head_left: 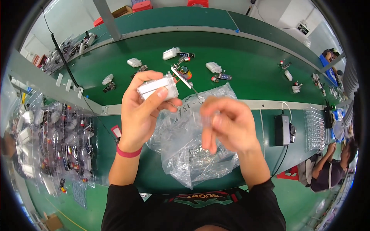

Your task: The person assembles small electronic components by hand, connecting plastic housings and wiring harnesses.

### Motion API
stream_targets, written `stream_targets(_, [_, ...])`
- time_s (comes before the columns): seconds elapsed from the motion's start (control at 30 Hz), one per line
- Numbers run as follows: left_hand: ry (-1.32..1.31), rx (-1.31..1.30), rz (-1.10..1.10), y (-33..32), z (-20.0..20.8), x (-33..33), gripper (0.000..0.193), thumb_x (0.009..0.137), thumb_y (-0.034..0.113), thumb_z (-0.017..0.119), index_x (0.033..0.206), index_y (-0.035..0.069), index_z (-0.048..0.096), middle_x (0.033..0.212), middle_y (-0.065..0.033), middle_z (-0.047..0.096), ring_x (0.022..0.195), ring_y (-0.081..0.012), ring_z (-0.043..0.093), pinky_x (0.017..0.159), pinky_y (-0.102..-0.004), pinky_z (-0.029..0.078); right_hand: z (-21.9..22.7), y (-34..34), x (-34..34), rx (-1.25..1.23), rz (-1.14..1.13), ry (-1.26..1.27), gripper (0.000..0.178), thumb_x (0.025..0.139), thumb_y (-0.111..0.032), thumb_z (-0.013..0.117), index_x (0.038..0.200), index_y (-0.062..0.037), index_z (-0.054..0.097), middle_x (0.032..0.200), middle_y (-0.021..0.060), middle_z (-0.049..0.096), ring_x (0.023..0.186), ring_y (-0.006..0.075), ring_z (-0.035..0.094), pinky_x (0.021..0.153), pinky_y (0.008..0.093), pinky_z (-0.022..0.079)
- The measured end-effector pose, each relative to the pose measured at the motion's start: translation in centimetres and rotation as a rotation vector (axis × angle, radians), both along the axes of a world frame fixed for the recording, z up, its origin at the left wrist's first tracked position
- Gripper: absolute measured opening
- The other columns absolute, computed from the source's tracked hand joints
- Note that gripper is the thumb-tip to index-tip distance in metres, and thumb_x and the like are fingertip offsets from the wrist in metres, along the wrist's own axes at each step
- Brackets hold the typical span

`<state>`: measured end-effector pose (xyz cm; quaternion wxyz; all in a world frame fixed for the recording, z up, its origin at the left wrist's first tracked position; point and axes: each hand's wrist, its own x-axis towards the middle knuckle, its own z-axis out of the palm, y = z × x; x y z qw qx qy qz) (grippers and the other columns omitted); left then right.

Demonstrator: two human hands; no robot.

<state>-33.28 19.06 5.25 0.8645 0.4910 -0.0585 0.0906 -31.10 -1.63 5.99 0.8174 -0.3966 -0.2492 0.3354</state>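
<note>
My left hand (140, 107), with a red wristband, is closed around a white block-shaped pack (156, 87) with clear plastic about its edges. Short wires join the pack to a narrow white-edged circuit board (182, 77), which sticks out past the fingertips; a round, dark-and-orange part (186, 72) shows beside it. My right hand (229, 125) hovers above a clear plastic bag (181, 154), smeared by motion. Its thumb and bent index finger come together, but whatever is between them is blurred. Handwriting marks the bag, and circuit boards (200, 153) show through it.
Several white packs with boards (213, 67) lie across the green bench (246, 57). At left are stacked clear trays of parts (67, 146). On the right stand a black-and-grey device (281, 130) with a cable and a clear tray (315, 129). Another person (327, 169) sits farther right.
</note>
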Motion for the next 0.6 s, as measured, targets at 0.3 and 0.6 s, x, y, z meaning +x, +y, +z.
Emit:
stream_targets(0.3, [-0.061, 0.080, -0.049, -0.2, 0.0, -0.6, 0.025, 0.083, -0.001, 0.062, 0.104, 0.001, 0.050, 0.087, -0.0118, 0.062, 0.070, -0.0185, 0.065, 0.054, -0.0258, 0.052, -1.1, 2.9, 0.9, 0.179, -0.219, 0.197, 0.021, 0.090, -0.009, 0.054, 0.105, 0.0052, 0.059, 0.083, 0.0147, 0.062, 0.066, 0.0219, 0.065, 0.047, 0.0272, 0.051])
stream_targets(0.6, [-0.072, 0.087, -0.100, -0.5, -0.9, -0.2, 0.027, 0.080, -0.002, 0.065, 0.102, 0.000, 0.050, 0.100, -0.0135, 0.058, 0.074, -0.0191, 0.065, 0.055, -0.0253, 0.054, -1.7, 2.9, 1.3, 0.148, -0.164, 0.199, 0.021, 0.091, -0.012, 0.054, 0.103, 0.0042, 0.060, 0.077, 0.0137, 0.062, 0.061, 0.0186, 0.063, 0.042, 0.0255, 0.048])
